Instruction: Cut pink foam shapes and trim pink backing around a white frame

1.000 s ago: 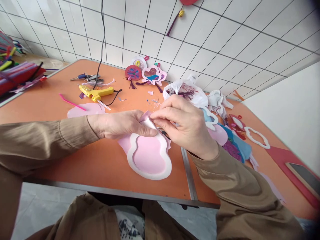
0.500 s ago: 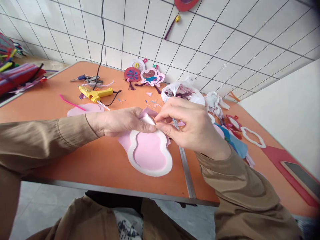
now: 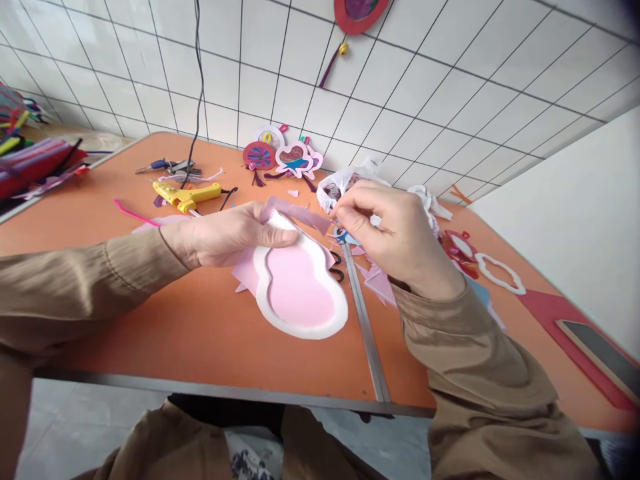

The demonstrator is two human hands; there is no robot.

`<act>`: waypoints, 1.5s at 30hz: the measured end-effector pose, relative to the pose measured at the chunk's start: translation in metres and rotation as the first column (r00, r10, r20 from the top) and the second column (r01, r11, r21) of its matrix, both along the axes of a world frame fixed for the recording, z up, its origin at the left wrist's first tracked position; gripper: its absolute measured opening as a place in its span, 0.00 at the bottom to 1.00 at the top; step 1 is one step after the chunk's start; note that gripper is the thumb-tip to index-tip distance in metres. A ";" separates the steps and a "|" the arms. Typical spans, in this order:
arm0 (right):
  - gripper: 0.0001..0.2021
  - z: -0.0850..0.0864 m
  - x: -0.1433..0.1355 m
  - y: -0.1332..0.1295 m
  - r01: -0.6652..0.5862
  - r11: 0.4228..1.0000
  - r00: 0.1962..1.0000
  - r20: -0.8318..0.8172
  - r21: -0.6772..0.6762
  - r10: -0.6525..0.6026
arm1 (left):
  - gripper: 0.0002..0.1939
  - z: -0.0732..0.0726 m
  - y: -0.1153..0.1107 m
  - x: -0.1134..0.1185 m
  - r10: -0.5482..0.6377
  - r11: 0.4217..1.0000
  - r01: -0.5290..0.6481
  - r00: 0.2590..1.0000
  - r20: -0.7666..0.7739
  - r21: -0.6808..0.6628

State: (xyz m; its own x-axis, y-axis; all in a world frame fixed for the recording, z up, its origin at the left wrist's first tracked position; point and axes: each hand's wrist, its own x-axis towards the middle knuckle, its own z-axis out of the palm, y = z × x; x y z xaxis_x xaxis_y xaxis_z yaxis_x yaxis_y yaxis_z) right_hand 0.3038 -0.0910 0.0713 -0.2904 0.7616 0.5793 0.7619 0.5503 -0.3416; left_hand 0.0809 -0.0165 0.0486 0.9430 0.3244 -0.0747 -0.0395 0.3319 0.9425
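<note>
A white gourd-shaped frame (image 3: 340, 313) hangs over the table edge area in my left hand (image 3: 235, 233). My left thumb presses on its narrow top, with the fingers behind. Pink sheet (image 3: 300, 287) shows through the opening and sticks out past the frame's left side. At the top a loose translucent pink strip (image 3: 305, 215) stretches toward my right hand (image 3: 385, 230). Thumb and forefinger of that hand are pinched together beside the strip's end. Whatever lies between them is too small to make out.
A yellow glue gun (image 3: 187, 197) lies at the left, near a pink stick (image 3: 135, 213). Finished ornaments (image 3: 295, 159) lean on the tiled wall. Black scissor handles (image 3: 337, 267) and pink scraps (image 3: 380, 283) lie right of the frame. A phone (image 3: 600, 350) rests on red sheet.
My right hand has drawn away from the frame's top, its fingers still pinched. The frame has tilted slightly, and the pink strip at its top now stands out to the right.
</note>
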 end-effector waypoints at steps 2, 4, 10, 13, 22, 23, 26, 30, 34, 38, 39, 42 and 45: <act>0.09 -0.001 -0.001 -0.001 0.026 0.999 0.996 -0.085 -0.038 -0.029 | 0.29 0.000 0.003 -0.001 0.000 1.000 0.000 1.000 0.021 0.007; 0.07 -0.001 -0.002 -0.003 0.015 0.995 0.978 -0.204 -0.104 -0.036 | 0.26 -0.001 0.006 -0.002 -0.009 1.000 0.009 0.999 0.031 0.015; 0.09 0.001 -0.006 -0.008 -0.040 0.961 0.968 -0.250 -0.274 -0.031 | 0.27 -0.002 0.009 -0.003 0.029 1.000 -0.029 0.999 0.026 0.012; 0.07 0.003 -0.009 -0.010 -0.031 0.969 0.981 -0.192 -0.244 -0.018 | 0.26 -0.002 0.010 -0.003 0.030 0.999 -0.031 0.999 0.018 0.023; 0.06 0.001 -0.009 -0.009 -0.048 0.969 0.991 -0.136 -0.240 0.015 | 0.26 -0.002 0.010 -0.003 0.036 0.998 -0.038 0.998 0.055 0.041; 0.06 0.000 -0.009 -0.008 -0.034 0.971 0.988 -0.152 -0.236 -0.002 | 0.26 -0.001 0.010 -0.003 0.041 0.998 -0.044 0.997 0.064 0.043; 0.06 -0.001 -0.009 -0.008 -0.058 0.970 0.983 -0.183 -0.237 0.014 | 0.27 -0.002 0.012 -0.002 0.071 0.996 -0.074 0.995 0.068 0.050; 0.04 -0.002 -0.016 -0.011 -0.117 0.971 0.984 -0.158 -0.208 0.085 | 0.27 -0.005 0.013 -0.003 0.121 0.991 -0.123 0.992 0.035 0.056; 0.06 -0.007 -0.026 -0.014 -0.060 0.995 0.996 -0.078 -0.075 0.054 | 0.28 -0.004 0.008 -0.003 0.129 0.990 -0.131 0.991 0.038 0.042; 0.09 -0.011 -0.032 -0.017 0.000 0.999 0.999 -0.041 0.038 0.001 | 0.25 -0.003 0.005 -0.001 0.093 0.994 -0.097 0.991 0.091 0.042; 0.09 -0.012 -0.033 -0.018 0.007 0.999 0.999 -0.041 0.051 -0.005 | 0.25 -0.003 0.005 -0.001 0.076 0.996 -0.081 0.991 0.108 0.045; 0.10 -0.014 -0.034 -0.020 0.028 0.998 0.998 -0.050 0.064 -0.025 | 0.25 -0.003 0.005 0.000 0.056 0.997 -0.063 0.990 0.130 0.054; 0.10 -0.015 -0.036 -0.021 0.046 0.998 0.996 -0.081 0.046 -0.043 | 0.25 -0.003 0.006 -0.001 0.085 0.994 -0.091 0.991 0.102 0.053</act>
